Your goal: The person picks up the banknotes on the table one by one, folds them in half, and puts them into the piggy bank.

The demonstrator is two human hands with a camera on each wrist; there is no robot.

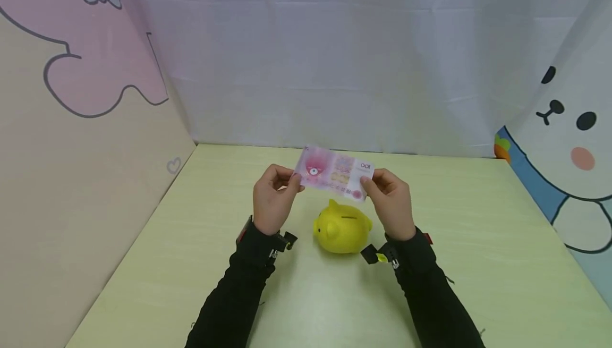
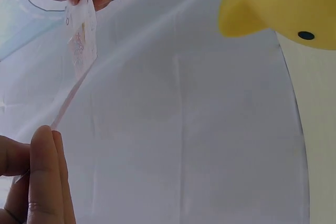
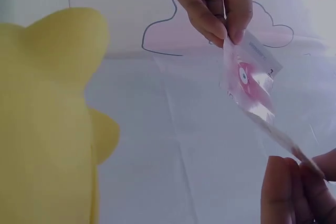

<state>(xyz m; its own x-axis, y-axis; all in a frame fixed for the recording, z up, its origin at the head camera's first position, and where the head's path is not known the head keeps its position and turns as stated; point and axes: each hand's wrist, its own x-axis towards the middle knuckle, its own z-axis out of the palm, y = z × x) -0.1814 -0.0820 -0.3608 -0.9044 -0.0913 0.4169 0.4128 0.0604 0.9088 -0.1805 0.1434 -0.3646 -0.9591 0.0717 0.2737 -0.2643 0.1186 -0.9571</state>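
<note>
Nearest the viewer, two black sleeves [image 1: 239,289] reach over the pale green table [image 1: 478,284] toward a yellow piggy bank [image 1: 342,228], which stands on the table between the wrists, its coin slot on top facing up. Just above and behind the piggy bank, both hands hold a pink 100 banknote [image 1: 333,172] stretched flat in the air. The left hand [image 1: 272,199] pinches the note's left end between thumb and fingertips; the right hand [image 1: 392,202] pinches its right end the same way, fingers curled narrow around the paper. The step in hand looks like presenting the note over the piggy bank; feeding it in would likely call for turning it edge-down, perhaps folding it, and lining it up with the slot. Beyond the piggy bank hangs a white cloth backdrop [image 1: 334,56].
</note>
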